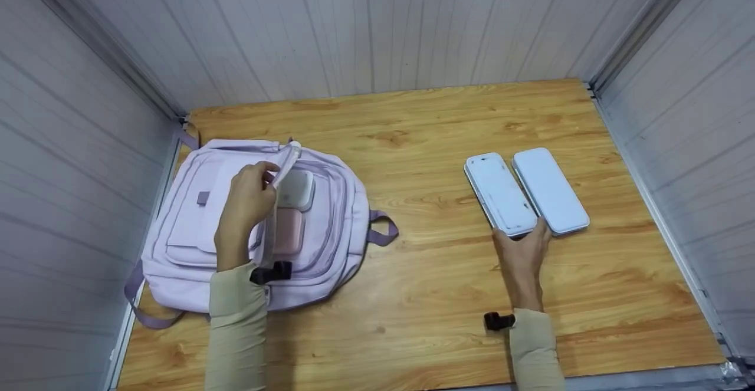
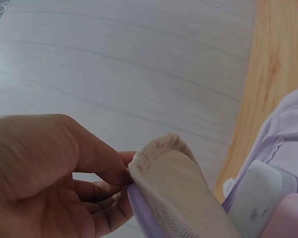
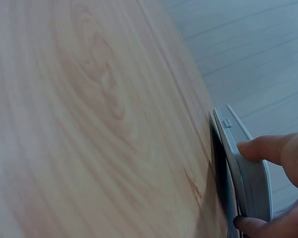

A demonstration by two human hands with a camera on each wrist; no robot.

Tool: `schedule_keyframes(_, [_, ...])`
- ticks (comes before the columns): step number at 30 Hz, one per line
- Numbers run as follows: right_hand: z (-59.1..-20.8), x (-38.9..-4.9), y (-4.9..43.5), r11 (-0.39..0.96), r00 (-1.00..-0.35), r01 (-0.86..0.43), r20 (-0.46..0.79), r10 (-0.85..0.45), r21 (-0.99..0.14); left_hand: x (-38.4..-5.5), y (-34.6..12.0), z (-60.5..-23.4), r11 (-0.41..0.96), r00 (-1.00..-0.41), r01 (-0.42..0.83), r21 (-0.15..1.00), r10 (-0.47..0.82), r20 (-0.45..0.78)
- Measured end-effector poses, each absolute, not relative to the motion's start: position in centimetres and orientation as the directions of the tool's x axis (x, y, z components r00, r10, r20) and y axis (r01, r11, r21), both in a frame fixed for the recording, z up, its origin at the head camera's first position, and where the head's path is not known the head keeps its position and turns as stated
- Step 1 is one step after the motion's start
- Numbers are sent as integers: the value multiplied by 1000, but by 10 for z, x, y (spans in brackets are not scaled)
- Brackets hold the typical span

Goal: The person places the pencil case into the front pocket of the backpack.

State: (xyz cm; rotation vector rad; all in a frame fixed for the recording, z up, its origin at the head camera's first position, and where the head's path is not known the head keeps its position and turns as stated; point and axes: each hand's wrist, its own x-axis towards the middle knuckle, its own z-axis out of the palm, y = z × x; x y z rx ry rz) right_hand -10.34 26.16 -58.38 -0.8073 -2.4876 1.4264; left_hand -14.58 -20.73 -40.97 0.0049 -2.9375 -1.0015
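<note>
A lilac backpack (image 1: 197,220) lies on the left of the wooden table, its front compartment unzipped. My left hand (image 1: 246,199) pinches the edge of the opened flap (image 2: 181,183) and holds it up. Inside the opening show a white box (image 1: 299,189) with rounded corners and, nearer to me, a pink box (image 1: 290,232). On the right, my right hand (image 1: 524,258) grips the near end of a white rectangular case (image 1: 500,193); in the right wrist view this case (image 3: 248,178) is tilted up from the table. A pale blue case (image 1: 551,190) of similar shape lies just right of it.
Pale panel walls (image 1: 377,31) enclose the wooden table (image 1: 413,296) at the back and on both sides. A purple loop (image 1: 384,229) sticks out from the backpack's right end, and a strap (image 1: 154,319) trails at its lower left.
</note>
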Motion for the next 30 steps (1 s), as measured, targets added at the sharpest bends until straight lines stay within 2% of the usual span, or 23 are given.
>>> schedule_keyframes(6, [-580,-103,265,373,-844,424,-210,494,-825,-146,-207,-410,788,-999,6,616,-16,31])
schedule_keyframes(14, [-582,-103,267,380,-864,381,-177,472,-843,-147,-206,-408,788,-999,6,615,-18,32])
schedule_keyframes(22, [-582,-101,265,307,-850,397,-221,478,-865,-147,-206,-410,789,-1000,1,614,-17,23])
schedule_keyframes(30, [-578,-102,266,254,-861,321,-170,479,-912,-148,-206,-408,792,-1000,-4,610,-20,20])
